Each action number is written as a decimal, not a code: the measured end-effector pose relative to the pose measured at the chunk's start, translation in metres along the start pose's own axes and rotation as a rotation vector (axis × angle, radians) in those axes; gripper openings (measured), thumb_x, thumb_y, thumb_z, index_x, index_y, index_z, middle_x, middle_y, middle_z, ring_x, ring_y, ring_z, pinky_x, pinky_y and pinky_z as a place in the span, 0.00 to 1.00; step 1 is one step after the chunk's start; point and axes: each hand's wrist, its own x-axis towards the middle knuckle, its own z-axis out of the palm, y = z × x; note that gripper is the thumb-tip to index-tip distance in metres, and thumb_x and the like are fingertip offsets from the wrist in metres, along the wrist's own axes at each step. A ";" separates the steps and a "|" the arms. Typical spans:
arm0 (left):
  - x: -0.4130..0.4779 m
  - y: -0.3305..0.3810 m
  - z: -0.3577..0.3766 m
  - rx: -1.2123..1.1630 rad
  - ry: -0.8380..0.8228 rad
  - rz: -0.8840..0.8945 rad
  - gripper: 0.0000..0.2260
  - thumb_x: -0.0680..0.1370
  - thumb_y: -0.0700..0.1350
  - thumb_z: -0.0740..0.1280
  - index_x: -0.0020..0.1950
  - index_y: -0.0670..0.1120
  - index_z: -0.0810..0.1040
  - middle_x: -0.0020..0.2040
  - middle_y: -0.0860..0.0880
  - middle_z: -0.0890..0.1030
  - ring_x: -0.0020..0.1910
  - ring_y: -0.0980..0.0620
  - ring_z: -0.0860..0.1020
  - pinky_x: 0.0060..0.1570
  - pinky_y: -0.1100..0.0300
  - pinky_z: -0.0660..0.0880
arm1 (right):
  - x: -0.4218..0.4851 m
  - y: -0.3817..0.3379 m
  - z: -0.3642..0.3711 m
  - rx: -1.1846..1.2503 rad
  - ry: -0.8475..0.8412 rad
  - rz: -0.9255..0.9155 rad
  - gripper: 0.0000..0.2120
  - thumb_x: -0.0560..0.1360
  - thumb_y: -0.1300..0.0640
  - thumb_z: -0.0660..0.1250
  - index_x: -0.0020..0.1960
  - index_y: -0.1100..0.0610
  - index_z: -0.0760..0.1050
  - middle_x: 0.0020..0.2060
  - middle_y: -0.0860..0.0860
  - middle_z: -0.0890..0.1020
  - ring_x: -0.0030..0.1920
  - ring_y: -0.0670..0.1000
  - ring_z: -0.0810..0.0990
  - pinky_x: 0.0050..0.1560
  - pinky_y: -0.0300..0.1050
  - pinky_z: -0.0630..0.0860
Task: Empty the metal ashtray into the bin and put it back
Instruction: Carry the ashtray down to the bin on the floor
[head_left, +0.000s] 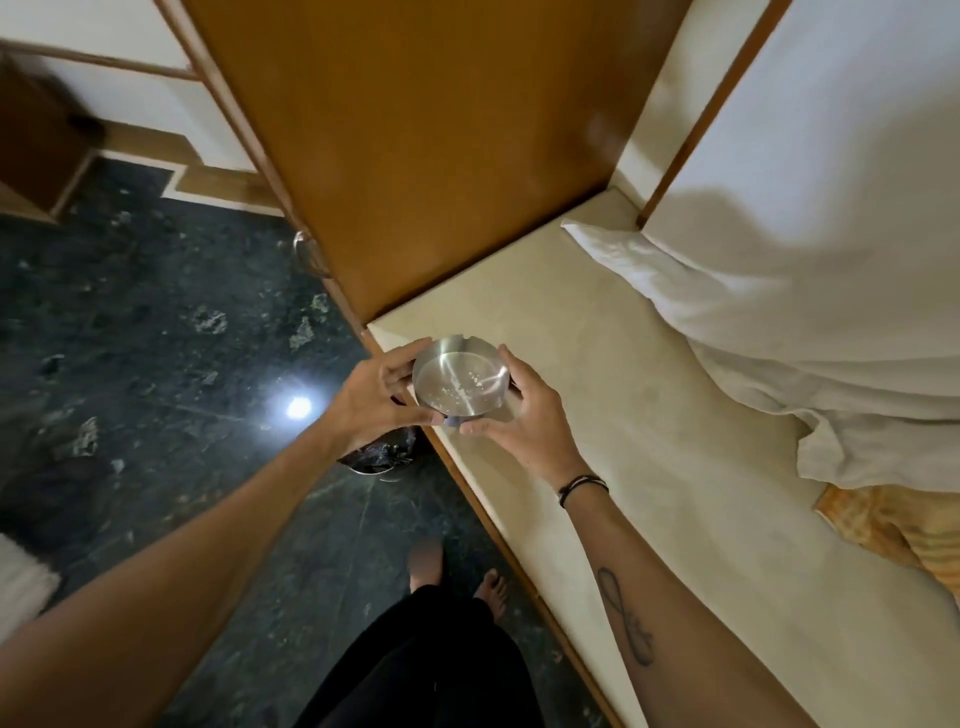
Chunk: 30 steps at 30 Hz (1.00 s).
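Note:
A round metal ashtray with a few pale specks on its floor is held level in the air, over the near-left corner of a cream marble ledge. My left hand grips its left rim with fingers and thumb. My right hand holds its right and underside. Directly below my hands, on the dark floor, stands a small bin with a black liner, mostly hidden by my left wrist.
A brown wooden door with a metal handle stands behind the ledge. White bedding and an orange cloth lie at the right. The floor is dark green stone. My bare feet show at the bottom.

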 end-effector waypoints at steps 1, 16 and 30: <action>-0.011 -0.004 -0.007 -0.008 0.028 -0.013 0.44 0.65 0.31 0.85 0.78 0.51 0.73 0.63 0.69 0.83 0.62 0.72 0.81 0.66 0.72 0.77 | -0.001 -0.005 0.009 -0.005 -0.027 -0.017 0.58 0.60 0.36 0.84 0.83 0.52 0.66 0.72 0.40 0.74 0.76 0.45 0.73 0.76 0.41 0.72; -0.108 -0.115 -0.078 -0.143 0.138 -0.161 0.47 0.65 0.34 0.85 0.82 0.46 0.70 0.71 0.59 0.80 0.69 0.65 0.81 0.65 0.71 0.77 | -0.019 -0.011 0.149 -0.030 -0.173 0.014 0.54 0.65 0.41 0.86 0.84 0.51 0.65 0.80 0.45 0.73 0.81 0.46 0.70 0.80 0.51 0.72; -0.039 -0.366 -0.128 -0.138 0.008 -0.225 0.49 0.69 0.35 0.84 0.85 0.50 0.65 0.74 0.65 0.74 0.68 0.76 0.75 0.70 0.75 0.70 | 0.061 0.169 0.335 0.214 -0.155 0.371 0.50 0.66 0.61 0.88 0.83 0.55 0.69 0.78 0.48 0.75 0.75 0.42 0.75 0.79 0.45 0.71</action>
